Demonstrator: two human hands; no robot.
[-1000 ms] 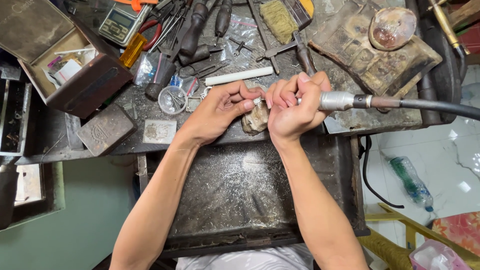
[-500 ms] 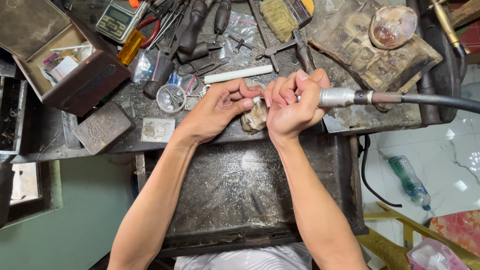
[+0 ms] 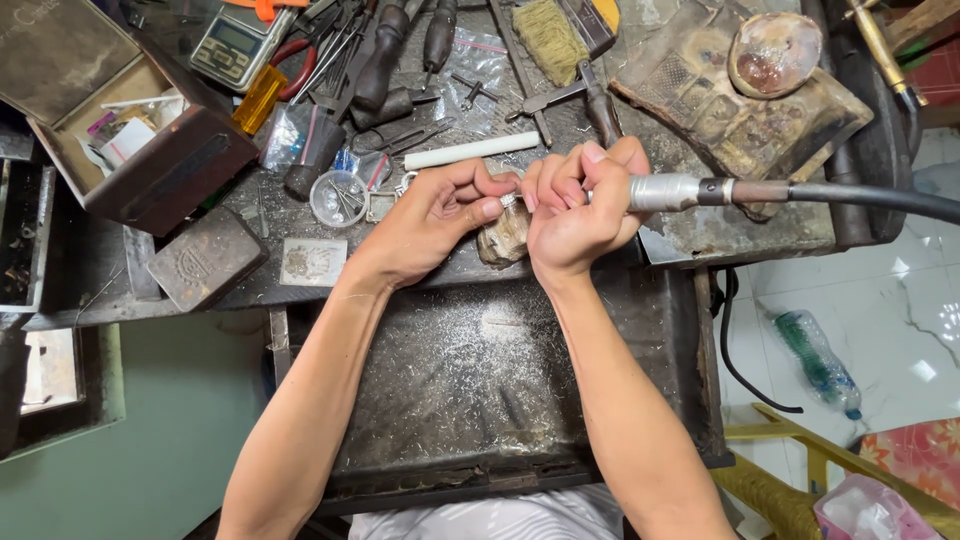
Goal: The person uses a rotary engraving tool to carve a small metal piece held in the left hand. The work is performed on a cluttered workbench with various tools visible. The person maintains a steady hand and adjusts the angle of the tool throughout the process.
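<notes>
**Silver piece under the rotary tool, pinched on the bench pin**

Silver-coloured and tiny, the workpiece (image 3: 508, 199) sits between your two hands, right above the worn wooden bench pin (image 3: 503, 238). Your left hand (image 3: 435, 215) closes thumb and forefinger tightly on it, no gap showing; most of the piece is hidden by your fingertips, so its shape cannot be made out. Your right hand (image 3: 572, 205) wraps fully round the metal handpiece (image 3: 665, 191), fingers curled shut, its tip pointed at the piece. The tip itself is covered by your fingers, so whether it touches cannot be told.

You appear to be mid-way through grinding or polishing. The next move likely calls for a steady left pinch, braced on the pin, and only small turns of the piece.

Outward from the grip: the black flexible shaft (image 3: 870, 198) runs off to the right. A white rod (image 3: 471, 151) lies just beyond your left fingers, and a small round clear dish (image 3: 338, 198) near your left wrist. Below your forearms the dark tray (image 3: 470, 390) is dusted with pale filings.
</notes>
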